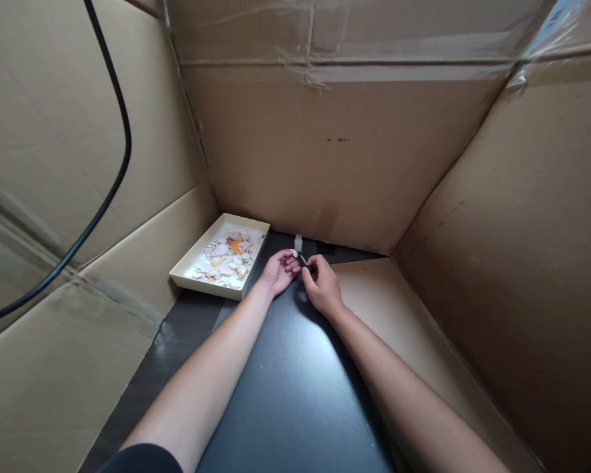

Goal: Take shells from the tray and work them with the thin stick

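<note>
My left hand [279, 271] is palm up, its thumb and fingertips closed on a small white piece [294, 253] that looks like a shell. To its right, my right hand [321, 284] grips the black cap of a small brush [303, 259], whose thin stem points up and left toward the white piece. Whether the brush tip touches it, I cannot tell. Just beyond the fingertips stands a small clear uncapped bottle [298, 243], upright. A shallow cream tray [211, 287] to the left holds several seashells [222, 259], white, purplish and one orange.
Cardboard walls [325, 151] enclose the dark table [285, 381] on the left, back and right. A cardboard sheet [389, 309] lies on the right side. A black cable [127, 131] hangs at the left. A small dark flat item [326, 249] is near the back wall.
</note>
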A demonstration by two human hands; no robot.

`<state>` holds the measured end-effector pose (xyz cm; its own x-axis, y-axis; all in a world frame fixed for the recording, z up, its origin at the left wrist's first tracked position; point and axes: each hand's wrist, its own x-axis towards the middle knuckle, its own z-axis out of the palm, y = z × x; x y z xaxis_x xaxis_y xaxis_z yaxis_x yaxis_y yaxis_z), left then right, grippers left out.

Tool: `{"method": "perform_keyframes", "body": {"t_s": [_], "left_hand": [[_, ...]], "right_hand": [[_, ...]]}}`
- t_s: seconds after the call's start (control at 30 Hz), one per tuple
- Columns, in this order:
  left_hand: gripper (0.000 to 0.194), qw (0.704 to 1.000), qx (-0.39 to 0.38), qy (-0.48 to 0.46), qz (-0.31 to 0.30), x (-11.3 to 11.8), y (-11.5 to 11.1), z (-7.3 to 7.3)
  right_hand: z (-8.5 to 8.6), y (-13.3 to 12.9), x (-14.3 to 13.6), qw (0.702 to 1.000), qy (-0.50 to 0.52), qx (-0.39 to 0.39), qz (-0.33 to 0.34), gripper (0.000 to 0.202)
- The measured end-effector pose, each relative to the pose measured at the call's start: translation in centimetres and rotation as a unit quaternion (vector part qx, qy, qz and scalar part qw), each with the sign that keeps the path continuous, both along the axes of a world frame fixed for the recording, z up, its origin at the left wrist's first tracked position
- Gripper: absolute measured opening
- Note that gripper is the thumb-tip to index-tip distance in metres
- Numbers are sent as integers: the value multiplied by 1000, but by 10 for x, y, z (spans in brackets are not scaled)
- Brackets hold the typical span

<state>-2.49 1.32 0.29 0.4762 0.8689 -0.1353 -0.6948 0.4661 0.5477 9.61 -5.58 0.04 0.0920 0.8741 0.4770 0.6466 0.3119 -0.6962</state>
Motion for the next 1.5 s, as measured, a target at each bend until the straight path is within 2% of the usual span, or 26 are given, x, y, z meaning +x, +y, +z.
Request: {"method": "perform_keyframes", "body": {"t_s": [0.07,0.2,0.3,0.4,0.6,0.7,0.83,0.93,1.07,1.17,1.3,1.4,1.5], "left_hand": [[20,1000,-6,6,10,0,0,0],[23,1000,-7,-4,7,0,-1,1],[25,1000,-14,2,12,1,-2,1],[24,1000,-10,2,16,1,-3,1],[22,999,-3,28,41,4,-6,3],[22,998,2,37,51,5,-7,3],[22,999,14,30,42,5,-6,3],[22,998,4,41,50,5,-6,3],[24,999,10,32,41,5,-6,2],[26,999,4,32,42,5,-6,1],[23,999,15,14,31,4,-5,1],[19,999,9,14,33,4,-5,2],[18,999,9,6,31,4,-6,3]], "right_hand": [[0,0,0,1000,-12,7,17,15],[0,0,-1,1000,-25,1,-7,14],[-1,0,-1,1000,-29,-3,9,15],[-1,0,0,1000,-25,-7,-15,15],[1,-1,0,1000,-24,1,-1,13],[1,-1,1,999,-24,5,27,14],[1,-1,1,999,-24,11,22,14],[2,-2,0,998,-35,6,46,15],[2,-3,0,999,-40,-6,13,17],[1,-3,0,999,-38,-11,22,18],[0,-3,1,999,-23,-31,-10,19],[0,-2,1,1000,-6,-11,25,20],[-1,-1,1,1000,-7,-19,6,18]]}}
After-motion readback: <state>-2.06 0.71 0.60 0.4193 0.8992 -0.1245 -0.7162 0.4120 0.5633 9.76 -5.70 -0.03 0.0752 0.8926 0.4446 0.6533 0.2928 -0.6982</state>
